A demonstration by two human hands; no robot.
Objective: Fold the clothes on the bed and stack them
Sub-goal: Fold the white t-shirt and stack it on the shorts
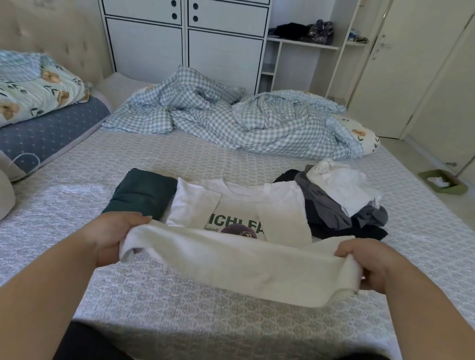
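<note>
I've got both hands, left (118, 235) and right (367, 262), fingers clenched on the white shirt (236, 267) hem corners; soft, light, floppy fabric, so corners grip best.

Both hands, left (115, 233) and right (367, 260), are gripping the lower hem of a white printed T-shirt (242, 209) lying on the bed (218, 308), between a folded green garment (142, 194) and an unfolded pile (339, 198).

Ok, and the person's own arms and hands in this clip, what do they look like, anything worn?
Both forearms are bare, no sleeves in view. The left hand and right hand wear no gloves, and no watch or bracelet shows. Dark clothing covers the legs at the bottom edge.
</note>
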